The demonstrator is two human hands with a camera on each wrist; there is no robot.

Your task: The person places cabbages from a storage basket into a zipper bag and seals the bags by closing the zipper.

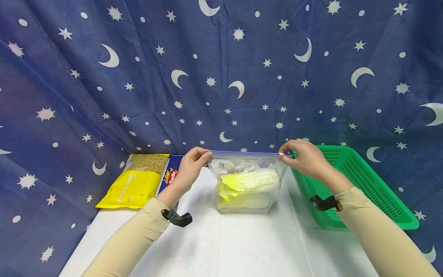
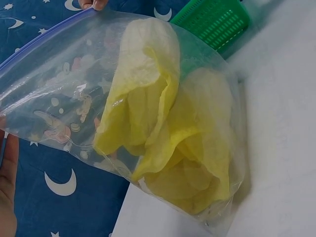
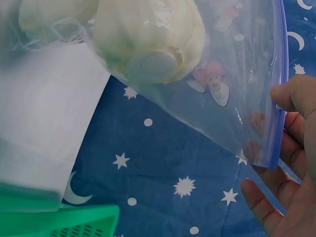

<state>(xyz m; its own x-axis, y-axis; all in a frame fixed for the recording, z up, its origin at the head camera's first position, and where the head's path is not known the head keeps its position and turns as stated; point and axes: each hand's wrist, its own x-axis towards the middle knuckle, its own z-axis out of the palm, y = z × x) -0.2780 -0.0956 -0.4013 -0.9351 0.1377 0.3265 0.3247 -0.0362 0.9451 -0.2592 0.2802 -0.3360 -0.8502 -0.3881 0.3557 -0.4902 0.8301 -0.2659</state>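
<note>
We see the left hand (image 1: pixel 191 166) pinching the left end of the zipper strip of a clear zip bag (image 1: pixel 246 184), and the right hand (image 1: pixel 304 157) pinching the right end, fingers curled on the seal, stretching it taut. The bag stands on the white table (image 1: pixel 242 242), holding pale yellow cabbage leaves (image 1: pixel 249 181). A green basket (image 1: pixel 367 184) sits just right; a yellow packet (image 1: pixel 135 186) and a Barilla box (image 1: pixel 170 173) lie left.

I read bright, even light from above | soft shadow under the clear plastic zip bag (image 1: pixel 246 181) on the white table (image 1: pixel 242 246) | glare on the film | head view bows at edges | wrist views soft, perhaps out of focus.
</note>
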